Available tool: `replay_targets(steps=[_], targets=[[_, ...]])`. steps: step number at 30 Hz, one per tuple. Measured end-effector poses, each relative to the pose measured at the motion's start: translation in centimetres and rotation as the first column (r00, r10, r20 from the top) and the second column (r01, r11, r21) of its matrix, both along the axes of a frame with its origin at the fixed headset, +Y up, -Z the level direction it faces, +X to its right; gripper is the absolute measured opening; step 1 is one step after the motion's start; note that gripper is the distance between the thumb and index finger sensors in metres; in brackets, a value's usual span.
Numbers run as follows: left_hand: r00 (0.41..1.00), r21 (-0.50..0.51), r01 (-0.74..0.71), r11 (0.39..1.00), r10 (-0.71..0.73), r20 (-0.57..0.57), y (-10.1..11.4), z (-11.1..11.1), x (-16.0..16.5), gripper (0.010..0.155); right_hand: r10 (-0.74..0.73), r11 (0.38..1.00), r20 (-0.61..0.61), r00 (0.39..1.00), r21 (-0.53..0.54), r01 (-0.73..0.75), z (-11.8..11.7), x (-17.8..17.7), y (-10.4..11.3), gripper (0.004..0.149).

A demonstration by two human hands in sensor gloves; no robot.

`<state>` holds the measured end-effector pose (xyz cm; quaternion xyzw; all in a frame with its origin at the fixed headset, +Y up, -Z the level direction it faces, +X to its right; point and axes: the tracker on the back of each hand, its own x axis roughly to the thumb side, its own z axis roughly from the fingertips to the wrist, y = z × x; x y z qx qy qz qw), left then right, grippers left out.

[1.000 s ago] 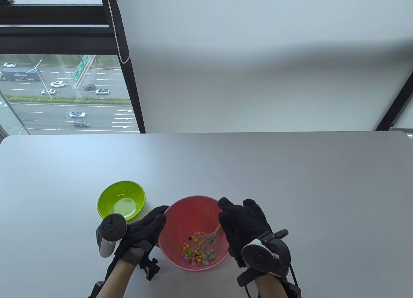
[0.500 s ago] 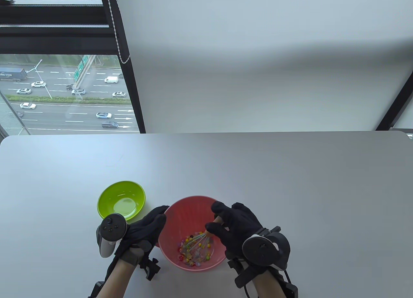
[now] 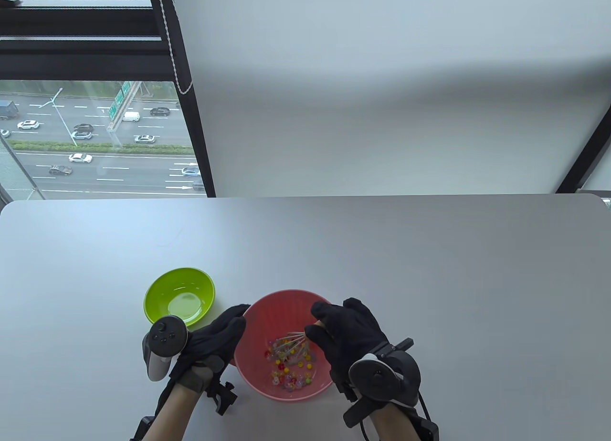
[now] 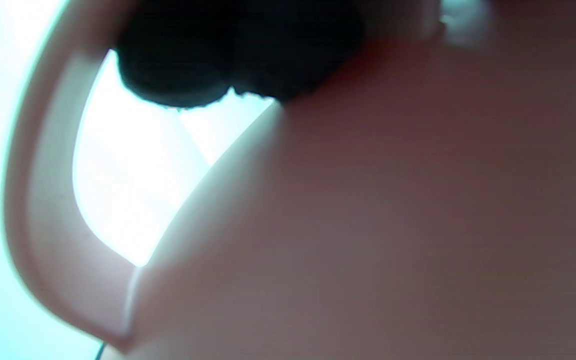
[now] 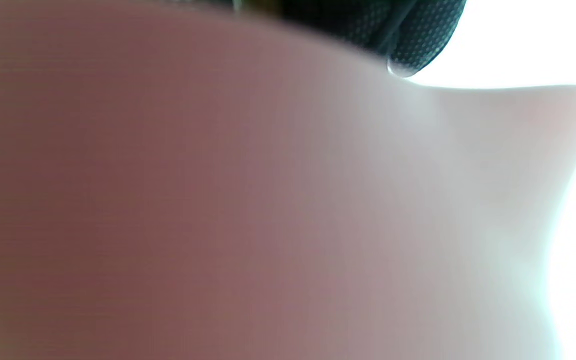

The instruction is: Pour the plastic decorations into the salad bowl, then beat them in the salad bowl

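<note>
Near-centre of table (image 3: 382,250) is the crowded part: pink salad bowl (image 3: 267,312) with left hand (image 3: 215,341) against its left rim and right hand (image 3: 351,338) over its right side, holding whisk (image 3: 293,341) down among the decorations (image 3: 289,364). Green bowl (image 3: 179,295) sits just left and behind, narrow gap to the pink bowl, mostly filled by the left hand. Open tabletop across the far half and the whole right side; left edge also free. Wrist views blocked by bowl wall, nothing usable.

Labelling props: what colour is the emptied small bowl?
Lime green bowl, seen best in the table view.
</note>
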<state>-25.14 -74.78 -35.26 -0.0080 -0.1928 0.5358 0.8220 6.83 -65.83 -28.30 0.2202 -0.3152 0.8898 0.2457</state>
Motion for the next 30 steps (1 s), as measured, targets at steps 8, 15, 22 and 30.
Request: replay_targets(steps=[8, 15, 22, 30], targets=[[1.0, 0.0, 0.0, 1.0, 0.0, 0.0, 0.01, -0.01, 0.0, 0.067, 0.035, 0.998, 0.042, 0.998, 0.041, -0.037, 0.27, 0.09, 0.21, 0.051], [1.0, 0.0, 0.002, 1.0, -0.002, 0.0, 0.01, -0.02, -0.01, 0.067, 0.025, 0.999, 0.047, 0.999, 0.046, -0.027, 0.35, 0.33, 0.36, 0.05], [1.0, 0.0, 0.001, 1.0, -0.001, 0.0, 0.0, -0.03, -0.01, 0.067, -0.025, 1.0, 0.033, 0.999, -0.007, 0.026, 0.1, 0.74, 0.45, 0.05], [1.0, 0.0, 0.001, 1.0, -0.001, 0.0, 0.0, -0.03, -0.01, 0.067, -0.089, 0.993, -0.015, 0.996, -0.079, 0.088, -0.27, 0.77, 0.17, 0.05]])
